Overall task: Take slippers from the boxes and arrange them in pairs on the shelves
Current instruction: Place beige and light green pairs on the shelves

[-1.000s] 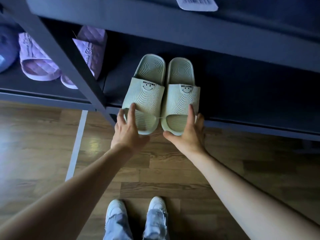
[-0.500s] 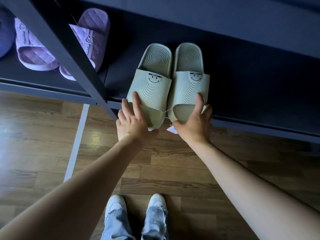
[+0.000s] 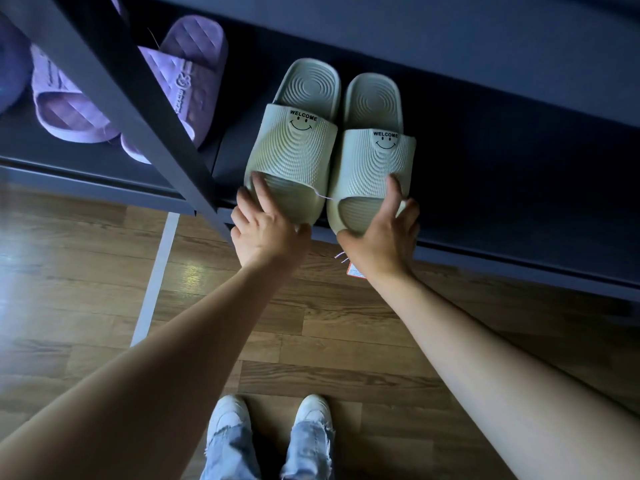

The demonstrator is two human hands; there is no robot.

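Counted: 2 green slippers [image 3: 292, 150], 2 purple slippers [image 3: 188, 74], 2 hands [image 3: 268, 233], 2 white shoes [image 3: 228, 412], 1 tag [image 3: 355, 271]; blue item [image 3: 10, 67] far left unclear.

Brown wood-plank floor [image 3: 311, 341], glare patch at L. Dark blue-grey shelf unit [image 3: 519, 271] across top, w/ slanting upright post [image 3: 131, 109] in front. Pale bar [image 3: 154, 278] below. Dim light.
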